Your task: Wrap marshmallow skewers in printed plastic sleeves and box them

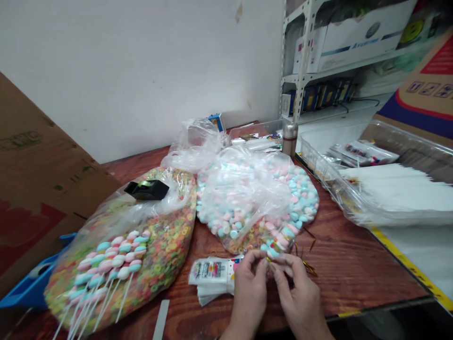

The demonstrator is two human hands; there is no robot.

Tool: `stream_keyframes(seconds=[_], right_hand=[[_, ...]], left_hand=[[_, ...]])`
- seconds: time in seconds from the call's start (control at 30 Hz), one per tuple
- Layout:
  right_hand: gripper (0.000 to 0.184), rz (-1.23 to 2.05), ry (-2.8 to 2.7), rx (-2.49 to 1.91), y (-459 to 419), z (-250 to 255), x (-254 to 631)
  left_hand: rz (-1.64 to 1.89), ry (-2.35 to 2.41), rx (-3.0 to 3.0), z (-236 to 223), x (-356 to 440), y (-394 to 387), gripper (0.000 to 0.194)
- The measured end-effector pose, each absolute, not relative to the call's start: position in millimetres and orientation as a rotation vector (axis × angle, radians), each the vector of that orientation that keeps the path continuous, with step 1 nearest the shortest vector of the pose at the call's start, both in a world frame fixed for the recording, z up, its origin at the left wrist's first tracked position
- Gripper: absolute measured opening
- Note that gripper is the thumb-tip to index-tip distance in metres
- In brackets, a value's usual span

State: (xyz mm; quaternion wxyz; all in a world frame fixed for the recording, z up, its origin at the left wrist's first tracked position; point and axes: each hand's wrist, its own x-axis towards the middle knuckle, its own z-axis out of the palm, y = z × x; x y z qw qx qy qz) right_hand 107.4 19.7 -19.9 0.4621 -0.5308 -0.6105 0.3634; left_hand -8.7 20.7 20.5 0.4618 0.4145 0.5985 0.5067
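Both my hands are at the lower middle of the view, over a reddish wooden table [354, 264]. My left hand [249, 293] and my right hand [295, 295] pinch the stem of a marshmallow skewer [278, 243] in a clear wrapper, their fingertips meeting below the twisted pink, white and blue candy. Just right of my right fingers lie gold twist ties [309, 268]. To the left of my left hand sits a stack of printed clear bags [210, 278]. Behind my hands lies a plastic bag of pastel marshmallows [299, 198].
A bag of coloured cereal rings [170, 241] carries several finished skewers [109, 259] and a black tape dispenser [146, 190]. A steel flask [289, 139] stands behind. A clear tray [389, 189] holds white sticks at right. A cardboard box [38, 156] leans at left beside a blue crate [31, 288].
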Motion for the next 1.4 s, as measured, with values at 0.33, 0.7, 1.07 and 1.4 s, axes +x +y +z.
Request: stream_keyframes(seconds=[0.33, 0.7, 1.07, 1.4], right_hand=[[0.044, 1.483, -1.265, -1.079, 34, -11, 102], [0.022, 1.214, -1.271, -1.203, 34, -18, 106], [0.023, 1.089, -1.423, -1.177, 29, -10, 107], [0.030, 1.540, -1.095, -1.052, 25, -14, 99]], left_hand=[[1.351, 1.226, 0.559, 21, -6, 24, 0.021], [1.327, 1.315, 0.642, 17, -10, 24, 0.023], [1.215, 1.716, 1.734, 15, -12, 16, 0.015], [1.236, 1.823, 2.006, 13, -19, 14, 0.021]])
